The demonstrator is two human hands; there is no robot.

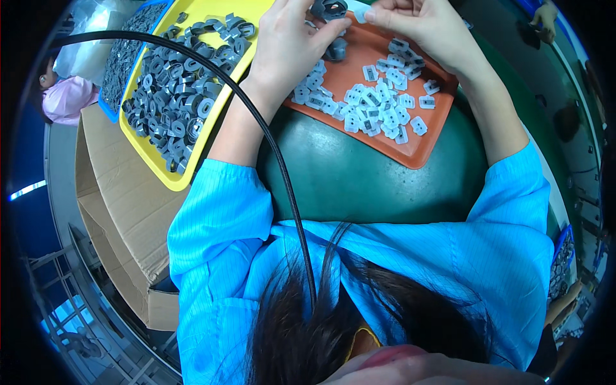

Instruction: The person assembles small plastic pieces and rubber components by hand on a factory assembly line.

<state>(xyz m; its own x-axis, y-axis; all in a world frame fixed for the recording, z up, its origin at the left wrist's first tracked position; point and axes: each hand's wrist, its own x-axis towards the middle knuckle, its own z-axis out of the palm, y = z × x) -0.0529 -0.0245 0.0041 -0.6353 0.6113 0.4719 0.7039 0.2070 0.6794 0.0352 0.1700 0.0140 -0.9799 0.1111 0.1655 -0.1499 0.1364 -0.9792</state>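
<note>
My left hand (282, 48) is closed around dark grey plastic parts (330, 9) at the top edge, over the orange tray (414, 154). Another grey part (335, 50) shows just under its thumb; whether the hand holds that one too, I cannot tell. Between thumb and finger, my right hand (427, 29) pinches a small translucent piece (364, 14), close to the grey parts. Some fingertips are cut off by the upper edge. Below the hands, many small translucent white pieces (378, 106) with slots lie loose in the orange tray.
Left of my arm, a yellow tray (172, 182) holds a heap of grey ring-like parts (173, 90). Beyond are a blue tray (109, 114) of dark pieces, a cardboard box (122, 186) and a person in pink (69, 99). A black cable (256, 115) crosses the view over my left forearm.
</note>
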